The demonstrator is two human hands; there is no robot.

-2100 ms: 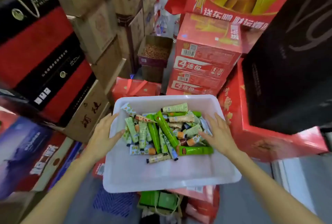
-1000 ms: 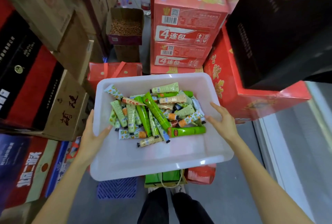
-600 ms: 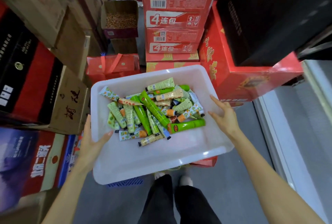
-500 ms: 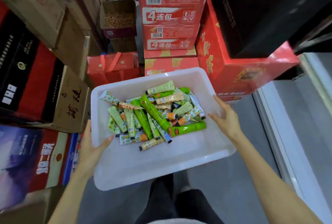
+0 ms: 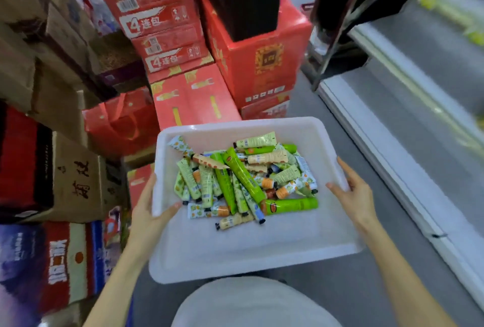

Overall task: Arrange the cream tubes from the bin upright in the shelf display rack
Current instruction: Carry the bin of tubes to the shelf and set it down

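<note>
Translucent plastic bin — glossy tubes, cardboard boxes

white bin, tubes mostly bright green and cream (some orange caps), red boxes stacked behind

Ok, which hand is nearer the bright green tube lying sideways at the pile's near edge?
Right. The right hand grips the white plastic bin's rim beside that tube; the left hand holds the opposite rim.

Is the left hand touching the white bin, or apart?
Touching. The head view shows the left hand gripping the left rim of the white bin, thumb inside.
</note>
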